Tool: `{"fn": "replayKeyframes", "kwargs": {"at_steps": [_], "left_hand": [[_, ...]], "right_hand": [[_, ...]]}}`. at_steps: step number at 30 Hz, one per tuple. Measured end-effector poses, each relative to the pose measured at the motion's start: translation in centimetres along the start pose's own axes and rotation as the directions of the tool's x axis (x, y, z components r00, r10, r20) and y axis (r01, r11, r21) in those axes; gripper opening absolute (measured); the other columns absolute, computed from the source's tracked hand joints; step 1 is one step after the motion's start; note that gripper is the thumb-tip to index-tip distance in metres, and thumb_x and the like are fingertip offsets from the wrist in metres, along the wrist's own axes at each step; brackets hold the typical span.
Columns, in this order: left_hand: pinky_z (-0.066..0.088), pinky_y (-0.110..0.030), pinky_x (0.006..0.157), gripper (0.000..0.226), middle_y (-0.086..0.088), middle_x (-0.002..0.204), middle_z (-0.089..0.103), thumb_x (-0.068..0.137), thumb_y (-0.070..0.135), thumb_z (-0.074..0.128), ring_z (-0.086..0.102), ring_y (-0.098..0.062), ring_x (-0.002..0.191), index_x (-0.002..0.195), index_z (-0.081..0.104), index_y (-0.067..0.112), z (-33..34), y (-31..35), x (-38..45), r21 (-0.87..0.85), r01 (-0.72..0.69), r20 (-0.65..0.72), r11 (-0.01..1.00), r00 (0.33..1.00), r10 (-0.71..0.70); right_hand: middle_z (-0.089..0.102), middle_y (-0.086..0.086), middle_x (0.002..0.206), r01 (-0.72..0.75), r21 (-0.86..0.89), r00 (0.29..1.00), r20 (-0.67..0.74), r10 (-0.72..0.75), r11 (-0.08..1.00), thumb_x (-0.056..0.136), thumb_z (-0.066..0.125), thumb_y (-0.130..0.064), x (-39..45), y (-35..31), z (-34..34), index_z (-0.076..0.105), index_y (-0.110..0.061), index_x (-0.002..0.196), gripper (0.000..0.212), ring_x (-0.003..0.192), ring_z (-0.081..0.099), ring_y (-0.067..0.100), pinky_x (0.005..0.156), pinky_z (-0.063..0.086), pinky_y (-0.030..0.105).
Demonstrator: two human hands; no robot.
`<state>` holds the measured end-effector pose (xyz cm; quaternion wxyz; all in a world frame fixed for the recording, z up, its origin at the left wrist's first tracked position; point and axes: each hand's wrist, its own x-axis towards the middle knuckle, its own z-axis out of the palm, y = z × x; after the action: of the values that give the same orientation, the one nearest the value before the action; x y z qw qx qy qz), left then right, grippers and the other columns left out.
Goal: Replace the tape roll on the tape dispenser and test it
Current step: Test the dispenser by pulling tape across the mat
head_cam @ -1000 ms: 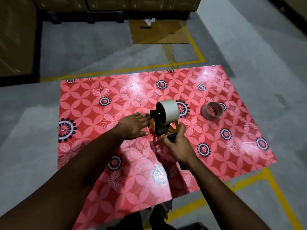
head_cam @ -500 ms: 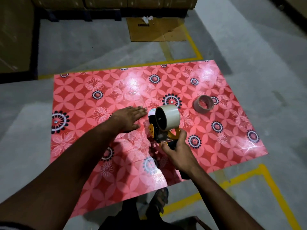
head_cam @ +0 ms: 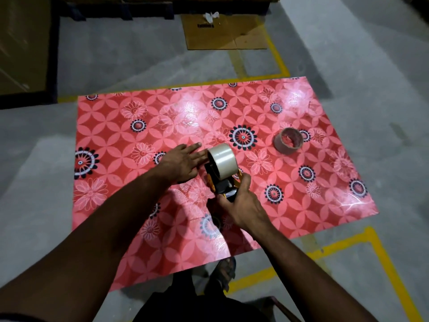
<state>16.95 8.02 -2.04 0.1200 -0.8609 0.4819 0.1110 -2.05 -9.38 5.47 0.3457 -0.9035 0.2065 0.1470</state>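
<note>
A black and orange tape dispenser [head_cam: 222, 185] stands on the red flowered table [head_cam: 116, 126] with a full whitish tape roll [head_cam: 224, 160] mounted on it. My right hand [head_cam: 242, 203] grips the dispenser's handle from the near side. Flat on the table just left of the roll lies my left hand [head_cam: 182, 162], fingers straight and pointing toward the roll. An empty brown tape core [head_cam: 288, 141] rests on its end at the right of the table.
The table stands on a grey concrete floor with yellow painted lines [head_cam: 383, 259]. A flattened cardboard sheet [head_cam: 222, 33] lies on the floor beyond the table. My foot [head_cam: 222, 273] shows under the near edge.
The dispenser has been drawn a little toward me by my right hand. My left hand stays flat on the table beside the roll, fingers now more stretched out.
</note>
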Motion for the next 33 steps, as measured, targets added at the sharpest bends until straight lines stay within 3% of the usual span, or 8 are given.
{"fn": "replayKeyframes", "kwargs": {"at_steps": [4, 10, 14, 22, 25, 28, 31, 33], "left_hand": [[0.02, -0.044, 0.119, 0.069, 0.007, 0.166, -0.003, 0.096, 0.05, 0.015, -0.001, -0.02, 0.153, 0.157, -0.006, 0.029, 0.4, -0.1, 0.1, -0.02, 0.002, 0.019, 1.0, 1.0, -0.002], [0.019, -0.043, 0.119, 0.069, 0.006, 0.166, -0.005, 0.096, 0.049, 0.017, -0.003, -0.021, 0.153, 0.157, -0.007, 0.028, 0.6, -0.3, 0.1, -0.041, -0.018, 0.019, 0.999, 1.0, 0.019], [0.018, -0.045, 0.12, 0.071, 0.008, 0.166, -0.007, 0.094, 0.05, 0.017, -0.005, -0.021, 0.153, 0.157, -0.009, 0.03, 0.3, -0.6, 0.4, -0.069, -0.025, 0.06, 0.997, 0.998, 0.029], [0.02, -0.047, 0.12, 0.079, 0.009, 0.165, -0.006, 0.082, 0.055, 0.004, -0.004, -0.021, 0.153, 0.156, -0.009, 0.031, 0.2, -0.4, 0.5, -0.101, 0.003, 0.082, 0.995, 0.997, 0.005], [0.018, -0.047, 0.12, 0.075, 0.009, 0.165, -0.007, 0.087, 0.054, 0.01, -0.004, -0.02, 0.153, 0.156, -0.009, 0.031, 0.1, 0.0, 0.4, -0.093, 0.023, 0.079, 0.995, 0.997, -0.015], [0.019, -0.047, 0.12, 0.073, 0.01, 0.165, -0.009, 0.094, 0.05, 0.023, -0.005, -0.019, 0.153, 0.156, -0.01, 0.031, 0.1, 0.2, 0.6, -0.084, 0.027, 0.083, 0.996, 0.996, -0.02], [0.019, -0.046, 0.12, 0.072, 0.011, 0.164, -0.011, 0.095, 0.05, 0.023, -0.006, -0.018, 0.153, 0.155, -0.012, 0.032, -0.2, 0.4, 0.5, -0.086, 0.049, 0.095, 0.995, 0.995, -0.041], [0.019, -0.045, 0.12, 0.071, 0.011, 0.165, -0.01, 0.095, 0.05, 0.021, -0.005, -0.018, 0.153, 0.155, -0.012, 0.032, -0.1, 0.7, 0.4, -0.078, 0.059, 0.094, 0.995, 0.994, -0.052]], "right_hand": [[0.072, 0.009, 0.107, -0.026, 0.037, 1.0, -0.002, 0.026, 0.999, 0.091, 0.062, -0.046, 1.1, 0.9, -1.6, 0.014, -0.024, 0.132, 0.066, 0.085, 0.07, 0.031, 0.074, 0.059, 0.046], [0.069, 0.005, 0.1, -0.033, 0.012, 0.997, -0.072, 0.034, 0.999, 0.093, 0.065, -0.039, 2.4, 2.2, -3.5, 0.022, -0.012, 0.13, 0.063, 0.084, 0.067, 0.03, 0.067, 0.042, 0.033], [0.067, 0.006, 0.102, -0.064, -0.004, 0.996, -0.061, 0.063, 0.998, 0.094, 0.065, -0.039, 3.2, 2.8, -4.7, 0.021, -0.014, 0.13, 0.062, 0.088, 0.066, 0.031, 0.069, 0.044, 0.035], [0.071, 0.008, 0.107, 0.016, -0.039, 1.0, 0.025, -0.015, 0.999, 0.091, 0.063, -0.044, 1.1, 2.1, -2.7, 0.016, -0.022, 0.13, 0.065, 0.088, 0.068, 0.032, 0.072, 0.055, 0.042], [0.069, 0.01, 0.103, -0.011, -0.041, 0.997, 0.074, 0.014, 0.999, 0.091, 0.064, -0.042, 1.0, 1.9, -3.7, 0.018, -0.025, 0.122, 0.058, 0.083, 0.067, 0.032, 0.068, 0.055, 0.044], [0.064, 0.005, 0.094, -0.037, -0.069, 0.993, 0.111, 0.045, 0.997, 0.093, 0.064, -0.038, 1.5, 1.8, -5.1, 0.019, -0.024, 0.116, 0.053, 0.073, 0.061, 0.024, 0.058, 0.046, 0.035], [0.068, 0.008, 0.101, -0.022, -0.142, 0.993, 0.112, 0.039, 0.99, 0.09, 0.066, -0.036, 1.5, 1.3, -4.9, 0.02, -0.02, 0.128, 0.062, 0.082, 0.063, 0.029, 0.068, 0.05, 0.039], [0.068, 0.008, 0.102, -0.019, -0.158, 0.994, 0.107, 0.036, 0.987, 0.089, 0.067, -0.036, 1.5, 1.3, -4.6, 0.02, -0.022, 0.125, 0.061, 0.085, 0.065, 0.031, 0.074, 0.054, 0.044]]}}
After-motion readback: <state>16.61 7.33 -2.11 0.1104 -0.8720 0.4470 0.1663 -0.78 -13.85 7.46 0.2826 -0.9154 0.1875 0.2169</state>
